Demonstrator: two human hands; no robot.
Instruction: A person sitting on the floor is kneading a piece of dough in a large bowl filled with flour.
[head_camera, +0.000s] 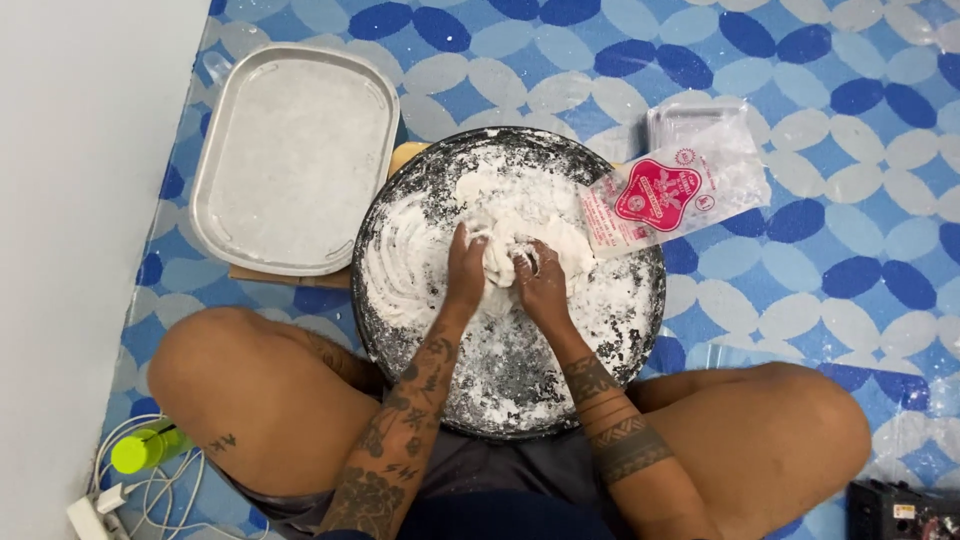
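From my remote seat, starting at the far left, I see a pale wall running down the edge, and at its foot a tangle of white cables (150, 490) with a lime-green cap-like object (138, 450) lying on the floor. Just right of that, further up, a rectangular metal tray (215, 190) dusted with white powder rests on the blue-and-white patterned floor mat (850, 300), its lower edge over a strip of cardboard. The person sits cross-legged, the left knee (240, 390) below the tray. Between the knees lies a round dark pan (500, 390), heavily coated with flour and streaked where it has been wiped. In its upper middle sits a lump of white dough (510, 215). The left hand (466, 270) is curled down, fingers closed into the left side of the dough, gripping it. The right hand (540, 280) sits just beside it, touching the same lump, fingers bent and pressed into the mass; both are caked in flour. The two tattooed forearms converge on the dough from below. Further right, a clear plastic flour bag (670, 195) with a red label lies tilted over the pan's upper right rim, and behind it stands a small clear plastic container (690, 115). The right knee (790, 420) follows, and at the bottom right corner sits a dark device (900, 510), only partly in view.
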